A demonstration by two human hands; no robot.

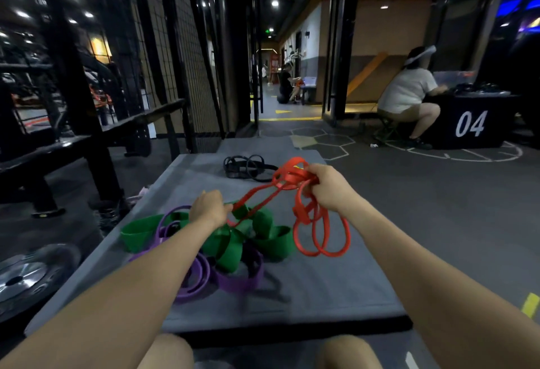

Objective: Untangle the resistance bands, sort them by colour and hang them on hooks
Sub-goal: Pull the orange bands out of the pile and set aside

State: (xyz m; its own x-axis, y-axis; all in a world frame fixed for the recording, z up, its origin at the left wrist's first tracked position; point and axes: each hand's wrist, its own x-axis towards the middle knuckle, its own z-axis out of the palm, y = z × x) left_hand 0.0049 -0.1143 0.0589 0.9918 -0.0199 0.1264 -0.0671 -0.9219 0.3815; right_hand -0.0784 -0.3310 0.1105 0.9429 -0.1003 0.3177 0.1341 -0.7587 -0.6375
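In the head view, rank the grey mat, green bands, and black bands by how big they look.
1. Grey padded mat
2. Wide green resistance bands
3. Thin black resistance bands, though they lie farther away, so their true size is unsure.

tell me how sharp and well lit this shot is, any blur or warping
Head view: dim gym, ceiling lights blown out into glare; wide-angle warping bends the cage bars at the left edge; the red bands in the right hand and the green bands near the left hand look slightly motion-blurred.

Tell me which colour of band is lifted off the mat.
The red bands: the right hand grips them raised, loops dangling, and the left hand pinches a strand. Green, purple and black ones lie on the mat.
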